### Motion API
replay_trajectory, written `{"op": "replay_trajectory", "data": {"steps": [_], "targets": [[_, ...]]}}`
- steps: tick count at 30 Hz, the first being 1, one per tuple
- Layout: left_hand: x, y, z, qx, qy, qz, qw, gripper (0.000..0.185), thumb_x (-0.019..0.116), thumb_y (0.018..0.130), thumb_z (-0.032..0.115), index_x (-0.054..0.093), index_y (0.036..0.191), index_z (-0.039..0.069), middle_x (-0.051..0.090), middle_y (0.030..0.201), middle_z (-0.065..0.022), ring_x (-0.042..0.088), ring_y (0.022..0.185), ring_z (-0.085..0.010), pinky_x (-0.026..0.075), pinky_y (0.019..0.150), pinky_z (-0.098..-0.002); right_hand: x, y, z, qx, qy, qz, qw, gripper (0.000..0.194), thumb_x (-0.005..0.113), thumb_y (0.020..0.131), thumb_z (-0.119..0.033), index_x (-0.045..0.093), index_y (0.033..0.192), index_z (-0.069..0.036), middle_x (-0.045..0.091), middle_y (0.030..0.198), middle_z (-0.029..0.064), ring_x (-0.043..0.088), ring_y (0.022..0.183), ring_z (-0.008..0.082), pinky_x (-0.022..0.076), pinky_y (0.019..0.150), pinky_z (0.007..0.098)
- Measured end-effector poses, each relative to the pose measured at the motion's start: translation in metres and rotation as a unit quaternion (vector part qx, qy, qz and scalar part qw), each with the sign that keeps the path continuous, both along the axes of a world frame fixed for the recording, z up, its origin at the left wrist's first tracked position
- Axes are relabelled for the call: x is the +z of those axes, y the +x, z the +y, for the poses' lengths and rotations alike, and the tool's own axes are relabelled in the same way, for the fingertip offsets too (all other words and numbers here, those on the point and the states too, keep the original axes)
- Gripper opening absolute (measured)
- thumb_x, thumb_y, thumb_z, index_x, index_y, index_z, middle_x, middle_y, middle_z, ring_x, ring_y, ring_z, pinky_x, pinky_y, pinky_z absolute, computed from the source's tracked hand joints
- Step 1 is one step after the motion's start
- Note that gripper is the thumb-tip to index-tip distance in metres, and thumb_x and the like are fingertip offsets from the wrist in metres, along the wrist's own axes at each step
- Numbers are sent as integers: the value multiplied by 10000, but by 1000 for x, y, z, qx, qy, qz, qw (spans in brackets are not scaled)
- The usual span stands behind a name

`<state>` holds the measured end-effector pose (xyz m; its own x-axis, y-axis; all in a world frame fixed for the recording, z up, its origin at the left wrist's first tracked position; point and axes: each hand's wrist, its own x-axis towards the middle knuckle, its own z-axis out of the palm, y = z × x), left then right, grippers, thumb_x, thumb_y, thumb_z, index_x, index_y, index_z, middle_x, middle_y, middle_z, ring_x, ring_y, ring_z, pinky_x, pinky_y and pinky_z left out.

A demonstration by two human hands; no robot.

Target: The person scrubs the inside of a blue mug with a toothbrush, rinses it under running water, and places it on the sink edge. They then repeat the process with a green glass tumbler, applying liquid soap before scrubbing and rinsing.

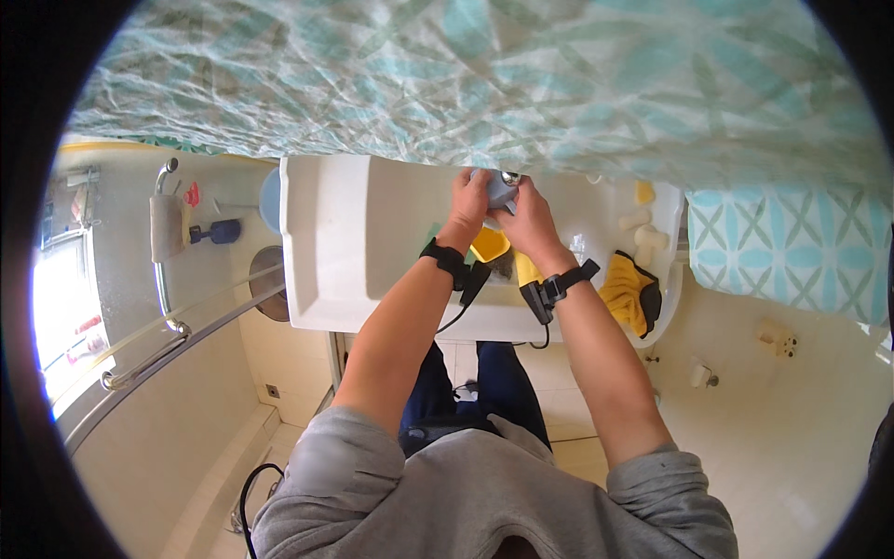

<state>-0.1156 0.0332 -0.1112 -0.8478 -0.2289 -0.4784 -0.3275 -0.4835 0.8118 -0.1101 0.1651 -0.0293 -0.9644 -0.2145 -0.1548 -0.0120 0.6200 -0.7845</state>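
Observation:
Over the white sink basin (412,209), both my hands hold a light blue piece of ware (499,190); its exact kind is hard to tell. My left hand (469,201) grips its left side. The fingers of my right hand (528,215) close around its right side and lower edge. A shiny chrome part (511,178), likely the tap, shows just above it, and the hanging patterned cloth hides what lies beyond. Under my hands, a yellow plastic container (490,244) sits in the basin, with a dark item (501,266) close by.
A yellow cloth with dark trim (626,293) hangs over the basin's right rim. Near it are a clear plastic item (577,246), cream-coloured pieces (649,242) and a yellow sponge (644,192). Patterned fabric (447,84) spans the top. A metal grab bar (162,286) is at left.

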Motion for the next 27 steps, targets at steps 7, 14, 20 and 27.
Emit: {"op": "replay_trajectory", "data": {"steps": [7, 14, 20, 27], "targets": [[-24, -34, -4, -100, 63, -118, 986, 375, 607, 940, 291, 686, 1087, -44, 715, 990, -154, 679, 870, -256, 538, 777, -420, -8, 1, 11, -21, -33, 7, 999, 396, 801, 903, -139, 609, 1216, 11, 748, 1029, 152, 732, 930, 282, 577, 804, 385], [10, 5, -23, -233, -262, 15, 936, 559, 651, 964, 427, 602, 1321, -1, 719, 1132, -186, 719, 987, -279, 574, 847, -416, -37, -17, 6, -250, -367, -298, 845, 135, 615, 1065, -152, 671, 1134, -50, 568, 803, -34, 510, 668, 66, 427, 581, 239], [33, 20, -57, -198, 163, -172, 951, 573, 617, 1022, 495, 578, 1370, 42, 701, 1233, -153, 727, 1052, -269, 617, 926, -420, -53, -38, -11, -226, -430, -344, 803, 138, 662, 1042, -180, 693, 1000, -52, 606, 785, 0, 539, 658, 99, 430, 578, 269], [34, 13, -48, -41, 406, -288, 866, 460, 483, 1094, 458, 633, 1249, 52, 733, 1132, -140, 730, 1038, -287, 609, 931, -468, -77, -29, -7, -52, -157, -33, 986, 339, 645, 1032, -388, 745, 1065, -65, 684, 864, 70, 652, 834, 226, 527, 822, 372]]}}
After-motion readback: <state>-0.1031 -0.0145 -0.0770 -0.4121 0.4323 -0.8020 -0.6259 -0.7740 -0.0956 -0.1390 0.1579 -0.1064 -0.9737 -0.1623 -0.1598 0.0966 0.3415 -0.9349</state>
